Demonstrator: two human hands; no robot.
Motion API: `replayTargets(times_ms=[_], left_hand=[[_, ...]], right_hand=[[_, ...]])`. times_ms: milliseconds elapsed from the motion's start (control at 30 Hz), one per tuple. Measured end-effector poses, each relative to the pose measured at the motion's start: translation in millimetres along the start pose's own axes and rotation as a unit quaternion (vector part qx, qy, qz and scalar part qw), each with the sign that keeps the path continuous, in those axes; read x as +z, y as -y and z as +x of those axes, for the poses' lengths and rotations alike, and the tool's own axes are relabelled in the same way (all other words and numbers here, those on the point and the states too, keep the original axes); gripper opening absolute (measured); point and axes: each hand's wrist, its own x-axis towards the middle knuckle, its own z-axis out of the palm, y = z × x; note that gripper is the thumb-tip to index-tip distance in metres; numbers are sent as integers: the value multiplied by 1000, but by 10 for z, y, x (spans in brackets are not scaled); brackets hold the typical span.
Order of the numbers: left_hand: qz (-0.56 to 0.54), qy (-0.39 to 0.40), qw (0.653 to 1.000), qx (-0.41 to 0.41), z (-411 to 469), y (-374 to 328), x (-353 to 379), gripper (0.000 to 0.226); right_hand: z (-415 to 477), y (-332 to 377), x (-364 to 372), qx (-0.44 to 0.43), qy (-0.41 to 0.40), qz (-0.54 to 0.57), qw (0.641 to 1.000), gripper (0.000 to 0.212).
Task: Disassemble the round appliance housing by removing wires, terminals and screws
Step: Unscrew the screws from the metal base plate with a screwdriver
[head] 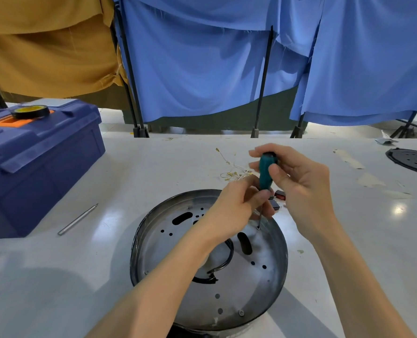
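The round metal housing (168,250) lies open side up on the white table, its floor full of holes and slots. A black cable loop (223,265) lies inside it. A green-handled screwdriver (265,172) stands upright, its tip on a screw (258,227) near the far right rim. My right hand (297,176) grips the handle from the top. My left hand (236,208) pinches the shaft just below the handle. Another screw (241,312) sits near the front rim. A bundle of removed wires with brass terminals (232,170) lies behind the hands.
A blue toolbox (37,162) with a roll of black tape (30,111) on top stands at the left. A metal rod (77,219) lies beside it. Small dark parts (279,196) sit behind the housing. A black round plate (412,161) lies far right. Cloth screens hang behind.
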Motion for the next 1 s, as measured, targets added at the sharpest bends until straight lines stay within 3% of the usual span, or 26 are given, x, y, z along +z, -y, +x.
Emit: replayTargets(times_ms=[100, 233, 367, 467, 567, 733, 800, 867, 1000], left_hand=[[-4, -24, 1000, 8, 15, 15, 42, 34], [-44, 15, 999, 7, 19, 27, -17, 27], [-78, -8, 997, -8, 24, 54, -32, 16], [-52, -42, 998, 4, 27, 46, 25, 36], [-45, -13, 999, 11, 31, 44, -3, 21], [-39, -23, 999, -2, 43, 63, -24, 3], [-36, -43, 998, 3, 40, 55, -6, 22], [-21, -46, 999, 17, 39, 40, 6, 31], [-16, -5, 1000, 19, 7, 7, -29, 17]], right_hand=[[-13, -11, 49, 9, -6, -41, 999, 29], [-26, -15, 35, 21, -19, -10, 1000, 43], [-11, 3, 29, 0, 7, -5, 1000, 30], [-17, 1, 58, -1, -2, -49, 999, 25], [-28, -10, 36, 8, -21, -19, 1000, 39], [-9, -13, 5, 0, 2, 7, 1000, 29], [-16, -19, 24, 2, 3, -20, 1000, 23], [-33, -33, 32, 7, -13, -46, 999, 31], [-36, -33, -7, 6, -24, -21, 999, 45]])
